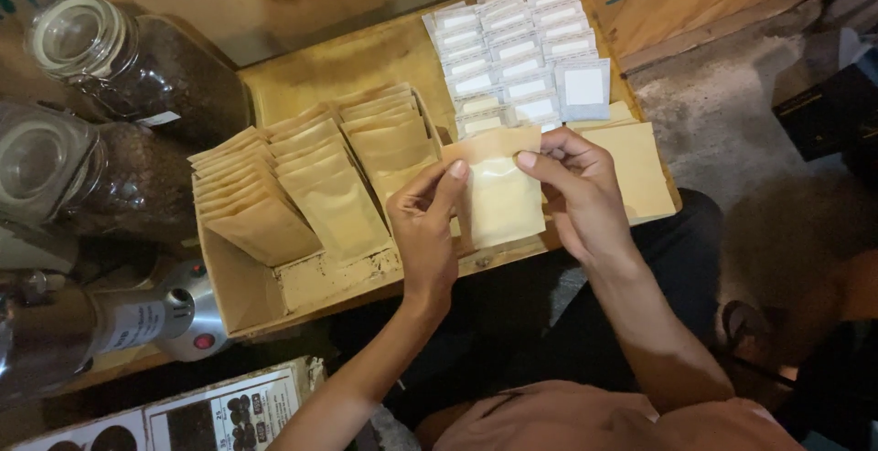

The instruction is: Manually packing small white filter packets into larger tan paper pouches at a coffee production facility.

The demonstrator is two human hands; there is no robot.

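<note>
Both my hands hold one small kraft-paper pouch (501,193) upright over the wooden board (366,58). My left hand (428,222) pinches its left edge with thumb and fingers. My right hand (576,190) grips the right edge and top. The pouch has a paler window on its face. Just left of it, rows of the same brown pouches (311,177) stand packed in a shallow cardboard box (240,295). Behind the pouch lie overlapping rows of small white packets (517,48).
Flat brown pouches (636,163) lie on the board's right end. Two glass jars of dark beans (137,62) stand at the left, with a metal appliance with a red button (174,318) below them. A printed carton (219,414) sits at the bottom. Another person's head (796,241) is at right.
</note>
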